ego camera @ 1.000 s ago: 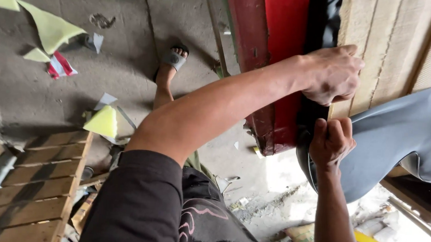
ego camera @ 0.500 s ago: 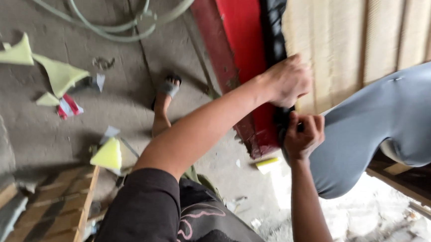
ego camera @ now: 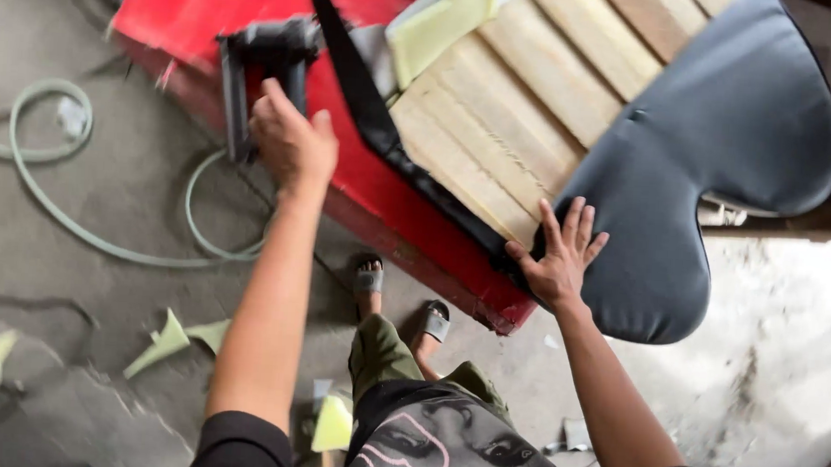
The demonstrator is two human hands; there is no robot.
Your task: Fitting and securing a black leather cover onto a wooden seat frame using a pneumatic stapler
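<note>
**Upholstery job on the floor: one hand on the stapler, one flat on the cover**

Standing right by this. Biggest thing first: one red upholstered frame (ego camera: pixel 208 4) lying tipped on the concrete floor (ego camera: pixel 101 195), with bare wooden slats (ego camera: pixel 499 123) showing across its underside. I count roughly five or six slats, hard to be exact since the top ones run out of view. Draped over the far end is one grey fabric cover (ego camera: pixel 709 155), rounded lobes, hanging past the frame's edge. One black strip of fabric (ego camera: pixel 366 105) runs diagonally between the red part and the slats, and there's a bit of pale yellow foam (ego camera: pixel 438 23) sticking out above it.

One pale green air hose (ego camera: pixel 52 202) loops across the floor on the left.

Grips: the left hand (ego camera: pixel 291 144) is closed around the handle of one dark pneumatic stapler (ego camera: pixel 258 60), which sits against the red side. The right hand (ego camera: pixel 559 252) is wide open, fingers spread, pressed flat where the grey cover meets the slats. It holds nothing.

Two sandalled feet (ego camera: pixel 402 295) below the frame's edge. Yellow foam scraps (ego camera: pixel 173 339) on the floor: I can pick out about four.
</note>
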